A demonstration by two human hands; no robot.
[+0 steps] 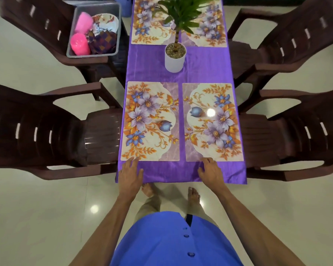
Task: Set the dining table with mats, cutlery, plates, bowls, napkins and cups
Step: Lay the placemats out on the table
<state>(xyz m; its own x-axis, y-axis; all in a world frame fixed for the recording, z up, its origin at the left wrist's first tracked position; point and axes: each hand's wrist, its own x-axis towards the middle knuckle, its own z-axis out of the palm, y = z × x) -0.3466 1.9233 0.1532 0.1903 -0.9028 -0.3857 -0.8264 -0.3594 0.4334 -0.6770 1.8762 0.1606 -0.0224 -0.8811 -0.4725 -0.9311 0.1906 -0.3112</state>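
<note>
Far mats [151,22] cut off, plant-hidden.

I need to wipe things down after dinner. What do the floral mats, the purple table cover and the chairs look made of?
Floral mats: likely laminated plastic or vinyl; the right one shows a sharp lamp glare. Purple table cover: woven cloth with a satin sheen, faintly creased and draping over the edge. Chairs: glossy moulded brown plastic with slotted backs.

Four dark brown plastic armchairs [52,129] on a glossy pale tiled floor [37,217] with ceiling-light reflections.
</note>
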